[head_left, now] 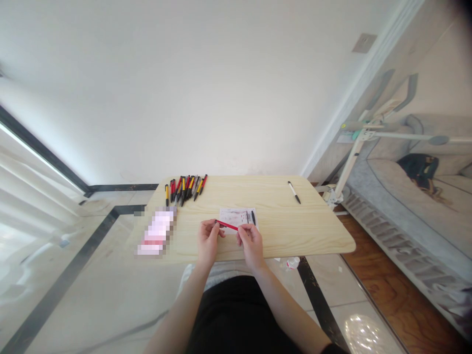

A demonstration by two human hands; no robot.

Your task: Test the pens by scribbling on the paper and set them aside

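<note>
A red pen (227,225) is held level between my two hands, above the front middle of the table. My left hand (208,238) pinches its left end, and my right hand (251,242) pinches its right end. Under and just behind the pen lies a printed paper sheet (233,215), partly hidden by my hands. On the sheet's right side there is a dark pen-like shape (253,218); I cannot tell if it is printed or a real object.
The pale wooden table (309,231) stands against a white wall. Several red, yellow and grey pens (184,188) lie in a pile at the back left. A white pen with black ends (294,192) lies at the right. A blurred pink-white object (157,232) sits at the left edge.
</note>
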